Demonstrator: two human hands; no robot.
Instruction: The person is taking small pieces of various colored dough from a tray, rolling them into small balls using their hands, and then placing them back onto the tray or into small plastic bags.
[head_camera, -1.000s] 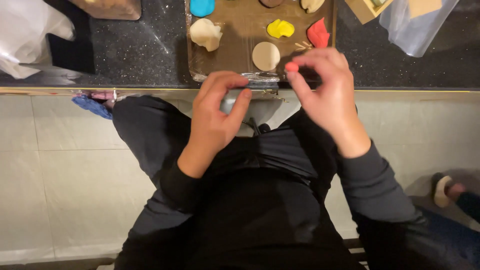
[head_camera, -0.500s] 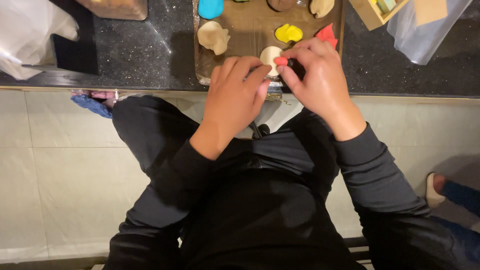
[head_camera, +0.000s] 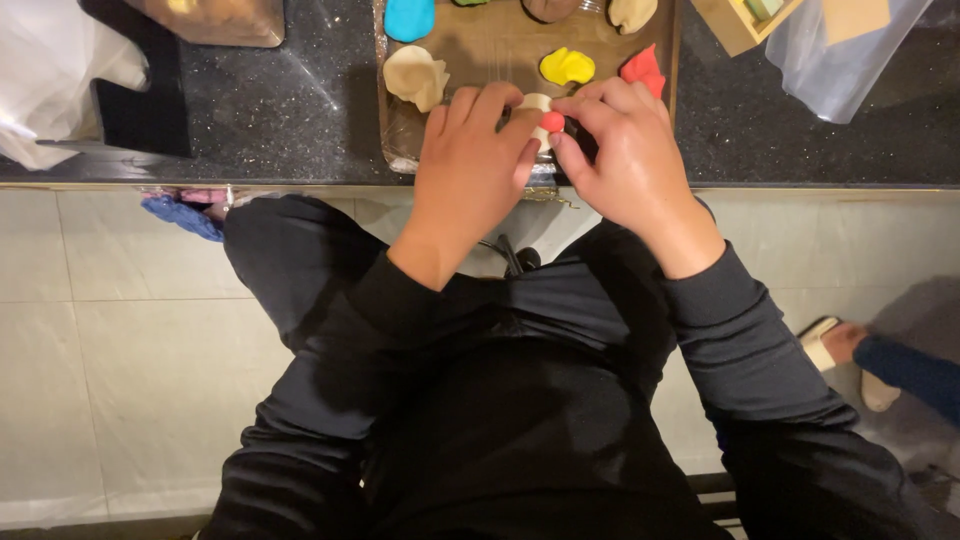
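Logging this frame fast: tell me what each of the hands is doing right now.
Left hand: closed, fingertips pinching a small red clay ball.
Right hand: closed, fingertips meeting the same ball over the cream clay disc.

Counter (head_camera: 280, 110) was polished dark stone, speckled, glossy with glare streaks. On it sat the tray (head_camera: 392, 130): brown paper liner, matt, under a clear glossy film wrinkled at the near edge. Dough lumps on the tray looked soft and matt: cream lump (head_camera: 417, 77), blue lump (head_camera: 410, 18), yellow lump (head_camera: 566, 67), red lump (head_camera: 643, 68). Small red ball (head_camera: 552, 122) between the fingertips of the left hand (head_camera: 470, 170) and right hand (head_camera: 630, 160) was smooth, slightly satin. Right of the tray: clear plastic bag (head_camera: 850, 50), shiny; wooden box (head_camera: 735, 22), matt. Left of it: white crinkled plastic bag (head_camera: 50, 70). Sleeves (head_camera: 740, 340) were dark matt knit cloth. Floor (head_camera: 100, 380) had pale smooth tile.
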